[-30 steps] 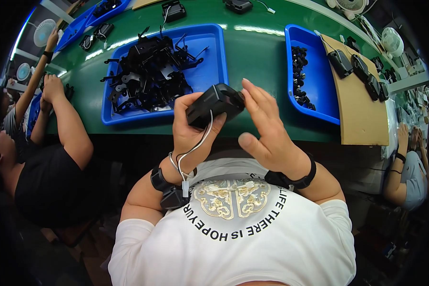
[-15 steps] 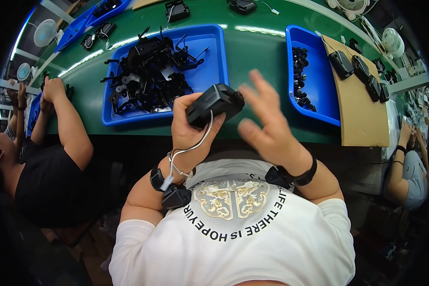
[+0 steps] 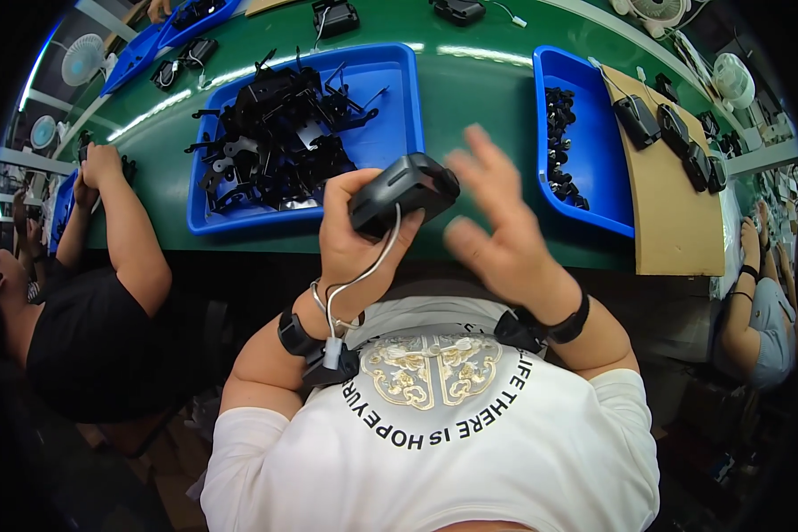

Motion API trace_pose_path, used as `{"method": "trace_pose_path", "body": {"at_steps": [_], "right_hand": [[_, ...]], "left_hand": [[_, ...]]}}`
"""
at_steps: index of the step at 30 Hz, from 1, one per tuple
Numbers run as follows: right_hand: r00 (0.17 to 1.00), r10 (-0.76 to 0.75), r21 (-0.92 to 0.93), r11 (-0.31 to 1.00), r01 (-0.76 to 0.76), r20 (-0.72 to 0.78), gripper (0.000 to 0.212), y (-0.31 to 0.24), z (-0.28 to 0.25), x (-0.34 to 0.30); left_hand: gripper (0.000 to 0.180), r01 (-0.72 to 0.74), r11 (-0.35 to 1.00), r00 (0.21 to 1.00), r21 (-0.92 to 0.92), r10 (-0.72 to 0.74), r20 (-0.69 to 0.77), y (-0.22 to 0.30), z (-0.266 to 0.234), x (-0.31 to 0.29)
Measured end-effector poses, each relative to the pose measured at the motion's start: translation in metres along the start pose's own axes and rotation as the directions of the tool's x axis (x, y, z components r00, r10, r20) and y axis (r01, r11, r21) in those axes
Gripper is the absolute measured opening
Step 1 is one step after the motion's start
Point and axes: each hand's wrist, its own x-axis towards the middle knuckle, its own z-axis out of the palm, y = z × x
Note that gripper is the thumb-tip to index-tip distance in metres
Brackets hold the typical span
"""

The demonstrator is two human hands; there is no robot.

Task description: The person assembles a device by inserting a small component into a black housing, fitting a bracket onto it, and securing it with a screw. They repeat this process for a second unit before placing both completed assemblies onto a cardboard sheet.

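My left hand (image 3: 356, 235) is wrapped round a boxy black plastic device (image 3: 397, 197), holding it tilted above the table's front edge. A round black knob-like part sticks out of its right end. From its underside a white cable (image 3: 377, 263) loops down over my left wrist and ends in a small white plug (image 3: 332, 353). My right hand (image 3: 504, 222) is just right of the device, its thumb and fingers spread and slightly blurred, with nothing visible in it. Whether a fingertip touches the round part I cannot tell.
A blue tray (image 3: 397, 124) heaped with black brackets lies ahead to the left. At right, another blue tray (image 3: 594, 177) holds small black parts, beside cardboard (image 3: 674, 230) bearing similar devices (image 3: 637, 122). More stand farther back on the green table (image 3: 479, 89). A co-worker (image 3: 106, 310) sits at left.
The device in my left hand has turned and risen slightly. Its plug has swung to the right, and my right hand stays spread beside it.
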Motion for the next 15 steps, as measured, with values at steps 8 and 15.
{"method": "trace_pose_path", "body": {"at_steps": [8,15], "right_hand": [[0.999,-0.034,-0.025,0.999,0.034,-0.012,0.063,0.000,-0.018,-0.001],[0.997,-0.019,0.062,0.998,0.024,-0.073,0.061,0.001,0.008,-0.008]], "left_hand": [[0.044,-0.051,0.996,0.998,0.078,0.054,-0.037,-0.001,0.000,0.005],[0.043,-0.045,0.994,0.996,0.104,0.052,-0.066,-0.005,0.001,0.003]]}}
